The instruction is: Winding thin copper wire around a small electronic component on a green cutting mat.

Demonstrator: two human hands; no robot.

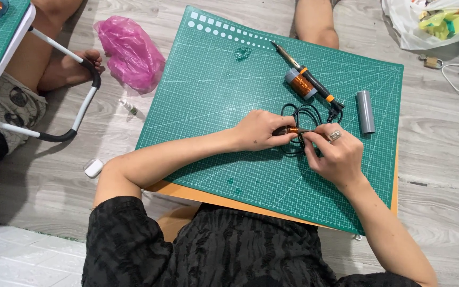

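green mat (213, 106) mid-right | left hand (258, 130), right hand (336, 154) pinch copper coil (289, 130)

Both hands, left (258, 130) and right (336, 154), pinching what looks like a copper-wound coil (288, 130), green cutting mat (213, 106), soldering iron (306, 74)

- The cutting mat (213, 106) lay on a board (187, 192) over the person's lap, above the floor (442, 159).
- Both hands met at mat centre: left hand (258, 130) left of the small coil (288, 130), right hand (336, 154) right of it.
- The cable loop (299, 114) lay beneath and just behind the hands.
- Behind them lay the soldering iron (306, 77), touching the wire spool (298, 83).
- The tube (365, 111) lay right of the iron, near the mat's right edge.
- The plastic bag (131, 53) lay on the floor left of the mat.
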